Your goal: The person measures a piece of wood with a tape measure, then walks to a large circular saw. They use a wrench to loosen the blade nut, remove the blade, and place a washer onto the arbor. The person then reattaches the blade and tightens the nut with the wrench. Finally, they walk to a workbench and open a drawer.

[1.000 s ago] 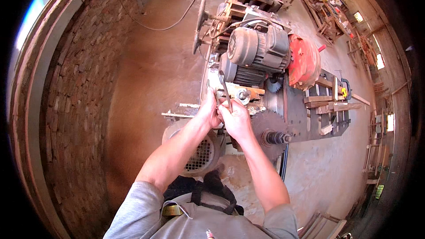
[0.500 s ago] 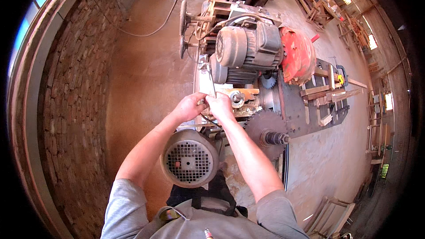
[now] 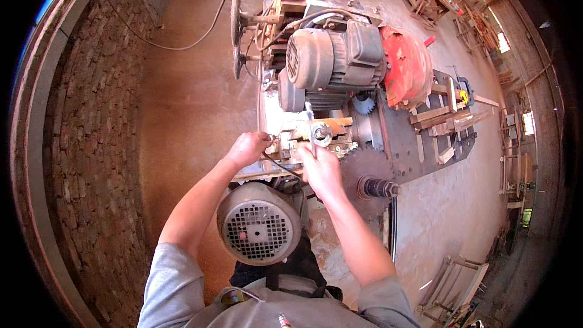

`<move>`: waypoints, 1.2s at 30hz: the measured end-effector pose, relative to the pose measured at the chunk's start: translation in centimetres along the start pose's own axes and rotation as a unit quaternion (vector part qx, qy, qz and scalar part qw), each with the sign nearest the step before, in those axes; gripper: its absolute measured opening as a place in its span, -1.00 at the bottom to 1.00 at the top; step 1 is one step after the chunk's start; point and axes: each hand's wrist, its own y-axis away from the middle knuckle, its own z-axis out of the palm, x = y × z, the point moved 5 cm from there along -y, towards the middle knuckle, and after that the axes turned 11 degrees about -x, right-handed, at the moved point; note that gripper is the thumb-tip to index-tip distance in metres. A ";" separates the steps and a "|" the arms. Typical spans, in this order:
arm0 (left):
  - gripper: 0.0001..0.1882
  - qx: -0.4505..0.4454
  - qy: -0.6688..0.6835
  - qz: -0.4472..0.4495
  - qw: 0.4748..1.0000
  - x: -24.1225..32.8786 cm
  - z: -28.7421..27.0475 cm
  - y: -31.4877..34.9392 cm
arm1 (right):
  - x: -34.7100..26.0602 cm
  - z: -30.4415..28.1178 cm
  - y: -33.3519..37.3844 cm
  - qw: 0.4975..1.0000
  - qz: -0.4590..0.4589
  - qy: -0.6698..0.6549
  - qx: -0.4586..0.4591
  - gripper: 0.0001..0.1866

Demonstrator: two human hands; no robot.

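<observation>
I am watching through the left fisheye on the person's head; it is facing down and forward past the grey shirt (image 3: 322,310), over the nearby hands (image 3: 323,171), and widely taking in the brick wall (image 3: 97,127).

A workshop (machine (image 3: 349,54) with toothed saw blade (image 3: 354,169), wood pieces (image 3: 432,118))

The left hand (image 3: 249,147) is hovering left of the right hand (image 3: 322,167); the near motor (image 3: 258,225) is sitting before them, the saw blade (image 3: 370,162) standing to their right, the upper motor (image 3: 340,59) resting beyond, the handwheel (image 3: 235,19) jutting leftward, and wood pieces (image 3: 432,119) are lying on the plate (image 3: 404,153) farther right
</observation>
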 end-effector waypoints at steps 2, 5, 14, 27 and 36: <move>-0.75 0.011 -0.011 0.006 1.000 -0.2 0.0 -0.2 | 0.5 -1.0 2.8 1.000 -0.002 -0.009 -0.002 -0.76; -0.74 -0.002 -0.025 0.004 1.000 -0.4 0.0 -0.4 | 1.8 -2.4 7.1 1.000 0.024 0.006 -0.002 -0.80; -0.71 -0.038 -0.153 0.021 0.987 -0.3 0.6 -1.6 | 9.4 -4.1 18.0 0.982 0.150 -0.094 0.070 -0.79; -0.52 -0.026 -0.154 -0.038 0.987 0.5 -5.1 1.6 | 11.0 -6.8 26.5 0.973 0.186 -0.085 -0.108 -0.67; -0.60 0.148 -0.123 0.048 0.980 24.2 -2.3 18.9 | 21.0 -17.5 40.2 0.959 0.038 -0.279 0.021 -0.69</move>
